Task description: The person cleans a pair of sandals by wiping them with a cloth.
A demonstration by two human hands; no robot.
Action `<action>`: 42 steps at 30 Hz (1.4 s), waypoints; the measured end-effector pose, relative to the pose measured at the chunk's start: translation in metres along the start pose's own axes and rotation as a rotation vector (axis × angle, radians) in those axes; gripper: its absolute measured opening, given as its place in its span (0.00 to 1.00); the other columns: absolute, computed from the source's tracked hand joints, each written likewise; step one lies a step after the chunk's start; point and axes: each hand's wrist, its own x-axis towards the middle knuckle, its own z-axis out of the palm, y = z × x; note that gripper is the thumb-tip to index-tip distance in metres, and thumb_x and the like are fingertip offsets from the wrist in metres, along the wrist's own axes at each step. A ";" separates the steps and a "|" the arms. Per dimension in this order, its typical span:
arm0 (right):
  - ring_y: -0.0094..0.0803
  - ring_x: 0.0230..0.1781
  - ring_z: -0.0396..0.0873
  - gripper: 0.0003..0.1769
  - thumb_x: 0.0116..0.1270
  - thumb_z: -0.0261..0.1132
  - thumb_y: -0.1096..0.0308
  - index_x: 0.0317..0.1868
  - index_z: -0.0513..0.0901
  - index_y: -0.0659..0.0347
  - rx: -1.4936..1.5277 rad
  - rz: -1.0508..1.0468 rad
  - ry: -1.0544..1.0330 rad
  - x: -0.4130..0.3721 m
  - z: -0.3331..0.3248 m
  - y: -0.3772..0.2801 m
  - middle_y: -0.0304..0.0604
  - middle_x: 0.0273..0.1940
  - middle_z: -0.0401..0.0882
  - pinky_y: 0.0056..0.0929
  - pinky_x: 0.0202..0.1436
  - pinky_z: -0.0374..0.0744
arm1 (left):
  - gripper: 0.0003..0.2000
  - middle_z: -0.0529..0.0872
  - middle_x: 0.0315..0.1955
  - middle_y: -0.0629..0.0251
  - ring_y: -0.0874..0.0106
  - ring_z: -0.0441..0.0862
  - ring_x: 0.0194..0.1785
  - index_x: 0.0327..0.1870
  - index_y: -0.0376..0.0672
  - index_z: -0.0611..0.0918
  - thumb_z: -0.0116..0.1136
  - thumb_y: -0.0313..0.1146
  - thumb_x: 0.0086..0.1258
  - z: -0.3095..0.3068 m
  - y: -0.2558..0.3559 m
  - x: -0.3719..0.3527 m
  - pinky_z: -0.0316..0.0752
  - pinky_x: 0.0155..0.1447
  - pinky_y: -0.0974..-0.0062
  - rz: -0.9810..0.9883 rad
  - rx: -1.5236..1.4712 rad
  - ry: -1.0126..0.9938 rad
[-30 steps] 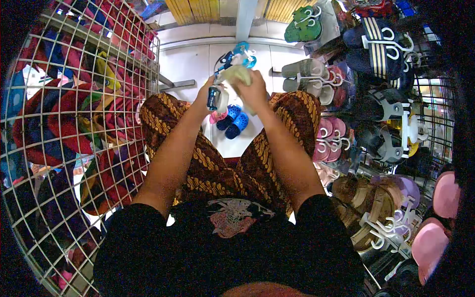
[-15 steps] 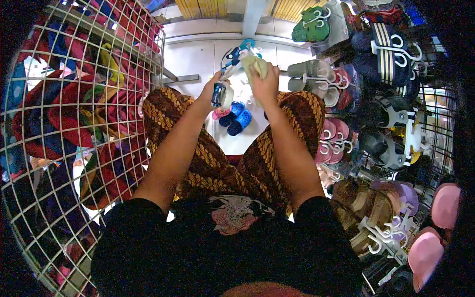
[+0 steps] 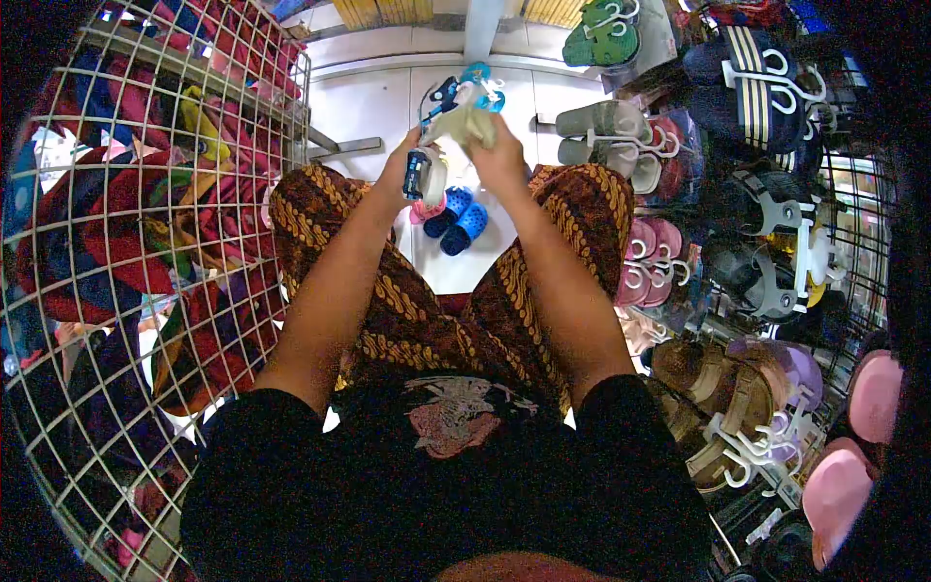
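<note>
Out in front, my left hand (image 3: 400,163) is closed on a dark blue and white sandal (image 3: 427,176). A pale yellowish cloth (image 3: 464,126) is bunched in my right hand (image 3: 500,155), against the upper part of what my left hand holds. Just beyond both hands lie a dark blue strapped item (image 3: 443,94) and turquoise footwear (image 3: 477,74). Blue clogs (image 3: 464,225) rest on the white floor between my knees, beside a small pink shoe (image 3: 424,211).
A wire grid (image 3: 145,233) with colourful footwear behind it stands at the left. Along the right hang green clogs (image 3: 603,41), grey sandals (image 3: 601,121), pink sandals (image 3: 652,254), striped dark slides (image 3: 752,87) and brown sandals (image 3: 713,378) on white hooks.
My right hand has moved left and slightly down with the cloth, closer to my left hand. The whole view has shifted a little.
</note>
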 end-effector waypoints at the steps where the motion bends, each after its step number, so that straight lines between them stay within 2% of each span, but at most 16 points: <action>1: 0.56 0.50 0.80 0.20 0.60 0.67 0.72 0.54 0.77 0.60 0.074 0.003 0.029 0.006 -0.002 0.003 0.59 0.45 0.82 0.40 0.51 0.79 | 0.22 0.83 0.26 0.67 0.73 0.82 0.26 0.39 0.47 0.81 0.45 0.56 0.75 0.000 -0.001 0.003 0.80 0.28 0.71 0.017 0.023 0.016; 2: 0.52 0.48 0.82 0.21 0.59 0.67 0.74 0.54 0.76 0.60 0.070 -0.079 0.081 0.009 0.007 0.020 0.57 0.45 0.83 0.38 0.50 0.79 | 0.22 0.83 0.25 0.67 0.72 0.82 0.26 0.39 0.47 0.81 0.44 0.56 0.75 -0.001 -0.002 0.005 0.80 0.28 0.71 0.033 0.046 0.034; 5: 0.49 0.46 0.83 0.22 0.59 0.67 0.74 0.55 0.76 0.59 -0.089 -0.177 -0.047 -0.003 0.017 0.026 0.55 0.44 0.83 0.37 0.48 0.79 | 0.22 0.83 0.25 0.67 0.72 0.82 0.25 0.40 0.46 0.81 0.44 0.56 0.75 -0.025 -0.001 0.015 0.81 0.29 0.71 -0.089 0.038 -0.079; 6: 0.48 0.45 0.83 0.22 0.60 0.67 0.73 0.55 0.75 0.59 -0.117 -0.323 0.028 -0.002 0.027 0.040 0.55 0.44 0.83 0.37 0.48 0.79 | 0.22 0.83 0.26 0.65 0.71 0.83 0.26 0.39 0.45 0.81 0.45 0.56 0.75 -0.006 -0.001 0.009 0.82 0.30 0.71 -0.024 0.000 0.029; 9: 0.48 0.45 0.83 0.19 0.62 0.66 0.70 0.54 0.76 0.61 0.040 0.007 0.088 0.007 0.007 0.017 0.55 0.44 0.83 0.37 0.48 0.79 | 0.22 0.84 0.26 0.64 0.70 0.84 0.27 0.39 0.45 0.81 0.45 0.56 0.75 0.000 0.005 -0.004 0.82 0.31 0.69 -0.075 -0.059 -0.084; 10: 0.51 0.49 0.81 0.22 0.60 0.67 0.70 0.55 0.75 0.61 0.076 0.029 0.249 0.011 0.002 0.008 0.56 0.47 0.82 0.40 0.53 0.78 | 0.21 0.84 0.26 0.63 0.69 0.85 0.28 0.39 0.45 0.81 0.45 0.55 0.75 -0.005 0.007 -0.002 0.83 0.32 0.68 -0.106 -0.104 -0.118; 13: 0.50 0.46 0.82 0.21 0.59 0.69 0.67 0.52 0.76 0.61 0.138 -0.020 0.146 0.010 -0.001 0.009 0.57 0.44 0.82 0.41 0.50 0.78 | 0.21 0.84 0.26 0.64 0.69 0.84 0.28 0.39 0.45 0.81 0.44 0.54 0.75 -0.006 0.004 -0.003 0.82 0.31 0.68 -0.045 -0.117 -0.130; 15: 0.51 0.46 0.81 0.21 0.58 0.70 0.66 0.50 0.76 0.61 -0.047 -0.077 0.020 0.003 0.008 0.015 0.59 0.43 0.81 0.40 0.49 0.78 | 0.22 0.84 0.26 0.65 0.70 0.84 0.27 0.39 0.45 0.81 0.44 0.55 0.75 -0.002 0.000 0.000 0.82 0.31 0.68 0.018 0.025 -0.017; 19: 0.55 0.44 0.82 0.25 0.57 0.71 0.63 0.52 0.74 0.62 0.177 0.047 0.165 0.012 -0.001 0.010 0.60 0.41 0.81 0.45 0.48 0.78 | 0.22 0.84 0.25 0.66 0.71 0.83 0.26 0.40 0.44 0.80 0.44 0.56 0.75 0.000 0.005 -0.003 0.81 0.31 0.70 -0.063 0.048 -0.042; 20: 0.54 0.43 0.82 0.25 0.58 0.71 0.62 0.53 0.74 0.63 0.158 0.054 0.159 0.011 -0.004 0.006 0.59 0.40 0.82 0.44 0.48 0.79 | 0.22 0.83 0.25 0.66 0.72 0.82 0.26 0.39 0.44 0.80 0.45 0.55 0.75 0.004 0.002 -0.007 0.81 0.31 0.71 -0.008 0.096 0.057; 23: 0.52 0.43 0.83 0.23 0.59 0.70 0.62 0.52 0.76 0.64 -0.060 -0.067 -0.080 -0.002 0.007 0.013 0.58 0.41 0.82 0.41 0.46 0.79 | 0.22 0.83 0.26 0.67 0.73 0.82 0.27 0.38 0.44 0.81 0.45 0.55 0.76 0.012 -0.005 -0.009 0.81 0.32 0.71 0.098 0.127 0.106; 28: 0.45 0.46 0.83 0.26 0.58 0.67 0.65 0.58 0.77 0.61 0.283 0.186 0.170 0.001 -0.012 -0.024 0.55 0.46 0.83 0.36 0.52 0.78 | 0.21 0.82 0.26 0.70 0.75 0.80 0.26 0.43 0.44 0.80 0.44 0.54 0.77 -0.008 -0.003 0.006 0.79 0.32 0.72 -0.042 0.128 0.029; 31: 0.41 0.44 0.83 0.22 0.59 0.67 0.65 0.54 0.79 0.62 -0.059 -0.055 -0.004 -0.004 0.016 0.021 0.51 0.44 0.84 0.35 0.49 0.79 | 0.21 0.82 0.25 0.70 0.75 0.80 0.26 0.40 0.44 0.80 0.45 0.54 0.76 -0.010 -0.011 0.007 0.79 0.31 0.72 0.044 0.092 0.026; 36: 0.49 0.43 0.84 0.23 0.59 0.68 0.62 0.55 0.78 0.60 0.208 0.139 0.267 0.009 -0.005 -0.001 0.56 0.44 0.84 0.42 0.49 0.80 | 0.21 0.82 0.25 0.68 0.72 0.82 0.26 0.41 0.45 0.80 0.46 0.55 0.75 -0.018 -0.010 0.020 0.80 0.31 0.70 -0.044 0.073 -0.025; 40: 0.46 0.45 0.84 0.22 0.59 0.67 0.66 0.54 0.78 0.61 0.004 0.051 0.038 -0.002 0.005 0.004 0.53 0.45 0.84 0.41 0.50 0.79 | 0.23 0.82 0.23 0.66 0.71 0.81 0.24 0.37 0.43 0.80 0.47 0.57 0.74 -0.009 -0.009 0.011 0.80 0.30 0.70 0.033 0.127 0.046; 42: 0.46 0.46 0.83 0.22 0.59 0.67 0.65 0.54 0.78 0.61 0.159 0.129 0.200 0.005 0.003 0.004 0.54 0.46 0.84 0.41 0.51 0.79 | 0.22 0.82 0.24 0.66 0.72 0.81 0.24 0.38 0.44 0.80 0.48 0.56 0.74 -0.009 0.000 0.006 0.80 0.30 0.70 -0.032 0.164 -0.025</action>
